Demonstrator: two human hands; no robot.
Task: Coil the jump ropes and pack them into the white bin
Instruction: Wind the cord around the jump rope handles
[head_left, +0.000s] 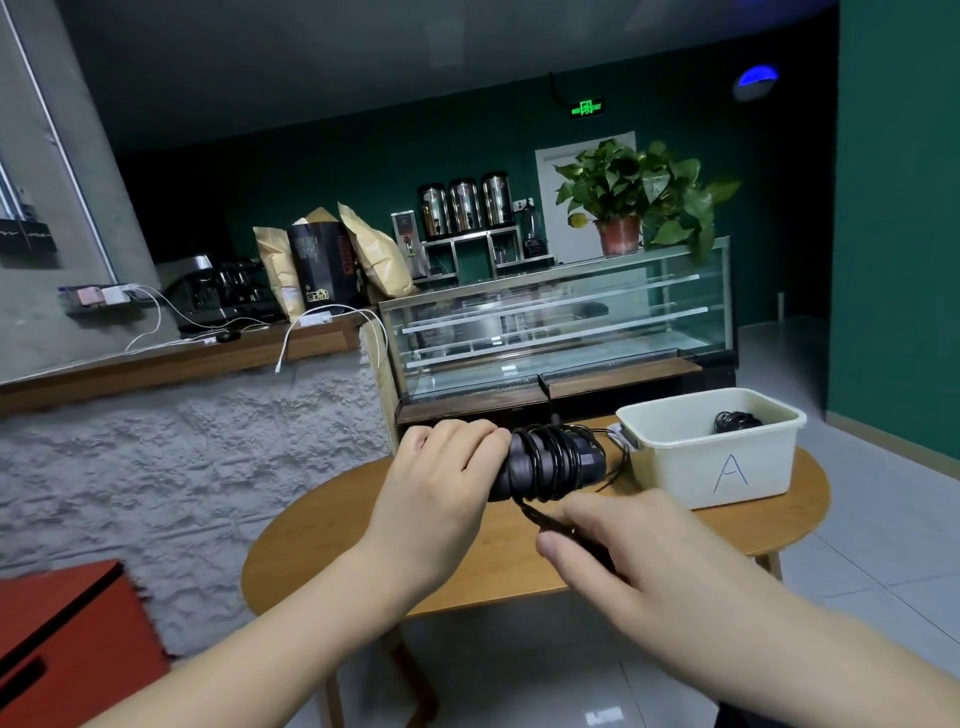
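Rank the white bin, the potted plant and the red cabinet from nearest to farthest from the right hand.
From the right hand:
1. White bin, just beyond it on the table.
2. Red cabinet, far off at lower left.
3. Potted plant, atop the glass display case behind.

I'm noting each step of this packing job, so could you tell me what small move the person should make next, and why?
Probably one more wrap: the right hand pinches a loose length of black cord leading up to the jump rope, whose handles the left hand grips with cord already wound around them. Winding in that slack would finish the coil before it goes into the white bin, where another coil already lies.
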